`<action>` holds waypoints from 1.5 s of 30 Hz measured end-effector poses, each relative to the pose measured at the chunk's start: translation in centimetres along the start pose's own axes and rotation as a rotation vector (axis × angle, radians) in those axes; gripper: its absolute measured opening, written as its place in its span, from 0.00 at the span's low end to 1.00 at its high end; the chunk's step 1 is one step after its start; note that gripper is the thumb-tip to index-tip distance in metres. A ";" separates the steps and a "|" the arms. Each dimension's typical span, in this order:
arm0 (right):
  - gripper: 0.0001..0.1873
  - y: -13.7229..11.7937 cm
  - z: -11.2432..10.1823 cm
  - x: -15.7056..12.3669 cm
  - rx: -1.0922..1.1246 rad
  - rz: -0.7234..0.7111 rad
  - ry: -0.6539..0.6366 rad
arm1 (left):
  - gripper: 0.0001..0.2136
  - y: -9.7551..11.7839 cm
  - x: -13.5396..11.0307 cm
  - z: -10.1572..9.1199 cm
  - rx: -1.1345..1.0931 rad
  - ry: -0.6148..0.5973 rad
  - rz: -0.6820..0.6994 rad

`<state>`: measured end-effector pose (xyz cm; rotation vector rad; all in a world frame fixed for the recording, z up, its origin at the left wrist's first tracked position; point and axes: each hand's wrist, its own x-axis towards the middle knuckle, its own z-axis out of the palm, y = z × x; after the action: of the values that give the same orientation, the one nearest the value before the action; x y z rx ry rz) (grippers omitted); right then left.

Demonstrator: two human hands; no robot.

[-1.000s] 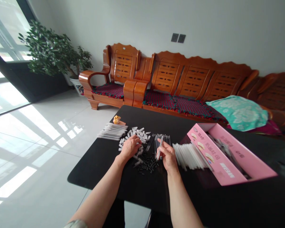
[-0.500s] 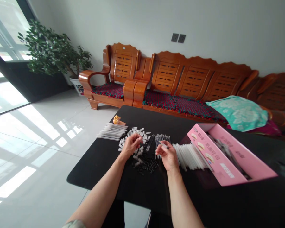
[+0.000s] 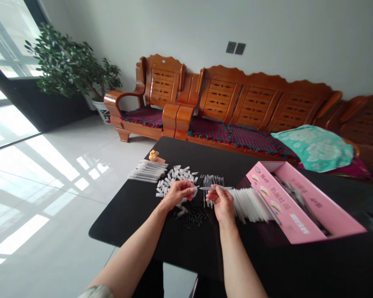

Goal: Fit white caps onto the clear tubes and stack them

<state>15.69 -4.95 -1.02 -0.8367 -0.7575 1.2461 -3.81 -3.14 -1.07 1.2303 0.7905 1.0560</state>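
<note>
My right hand (image 3: 223, 203) pinches a slim pen (image 3: 209, 188), held level with its narrow tip toward the left. Facing that tip, my left hand (image 3: 178, 194) is closed on a small whitish piece that looks like a pen cap (image 3: 195, 188); whether it touches the tip I cannot tell. Under and behind my left hand lies a heap of white pen caps (image 3: 178, 176). Small black plugs (image 3: 196, 215) are piled between my hands. Thin pen refills (image 3: 214, 179) lie behind my right hand, and white pen barrels (image 3: 251, 203) are stacked to its right.
Capped white pens (image 3: 147, 171) lie in a row on the left of the black table (image 3: 127, 223), near a small yellow figurine (image 3: 153, 155). An open pink box (image 3: 286, 207) holding dark items stands at right. Beyond are a wooden bench (image 3: 220, 93) and a potted plant (image 3: 71, 66).
My hands have come closer together. The pen in my right hand has turned level, its tip now pointing at the piece in my left hand. The view has shifted slightly.
</note>
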 end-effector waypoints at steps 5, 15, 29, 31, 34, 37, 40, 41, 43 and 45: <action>0.15 -0.2 0.3 -0.2 -0.010 0.015 -0.013 | 0.18 -0.1 0.1 0.2 0.024 -0.008 -0.001; 0.15 0.1 0.4 -0.3 -0.034 0.065 -0.072 | 0.19 0.1 -0.1 0.8 0.137 -0.028 0.004; 0.15 0.1 0.1 -0.1 -0.017 0.114 0.047 | 0.14 0.5 -0.6 2.7 0.465 0.044 0.063; 0.15 0.1 -0.1 0.0 -0.005 0.132 0.064 | 0.12 0.8 -0.8 3.2 0.600 0.072 0.163; 0.15 0.1 -0.2 0.1 0.001 0.148 0.078 | 0.12 1.0 -1.0 3.8 0.766 0.113 0.338; 0.15 0.1 -0.1 0.0 0.012 0.149 0.082 | 0.13 0.9 -0.9 3.9 0.767 0.125 0.350; 0.18 0.1 0.3 -0.1 0.021 0.139 0.043 | 0.12 1.1 -0.6 3.3 0.649 0.141 0.294; 0.19 0.0 0.4 -0.2 0.022 0.134 0.021 | 0.12 1.4 -0.5 2.8 0.613 0.164 0.289; 0.23 -0.3 0.5 -0.3 0.017 0.118 -0.017 | 0.12 2.2 -0.3 1.3 0.557 0.252 0.291; 0.27 -0.6 0.5 -0.4 0.008 0.098 -0.029 | 0.12 3.2 -0.2 -1.0 0.509 0.377 0.275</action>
<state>15.49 -5.39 -0.26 -0.8594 -0.7414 1.3495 -5.42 -2.95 1.90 1.6249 1.2607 1.3869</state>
